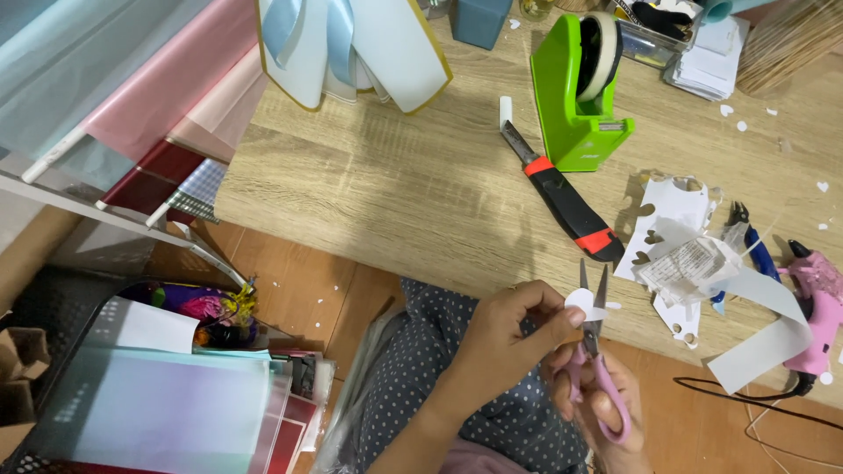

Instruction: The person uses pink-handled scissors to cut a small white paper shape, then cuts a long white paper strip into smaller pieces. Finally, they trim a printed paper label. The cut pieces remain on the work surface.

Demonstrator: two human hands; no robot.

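Right hand (606,399) gripping pink scissors (597,351), left hand (509,338) pinching white paper cutout (581,303)

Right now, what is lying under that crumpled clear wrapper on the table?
Under the crumpled wrapper lie white paper scraps with shapes cut out, on the wooden table. Blue-handled pliers sit beside it. Anything beneath its middle is hidden.

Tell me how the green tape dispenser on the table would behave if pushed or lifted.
The green tape dispenser looks blocky with a broad flat base, so it would probably slide on the wooden table rather than tip. Such bases are often weighted, so it may feel heavy. Its roll of tape sits high and might wobble.
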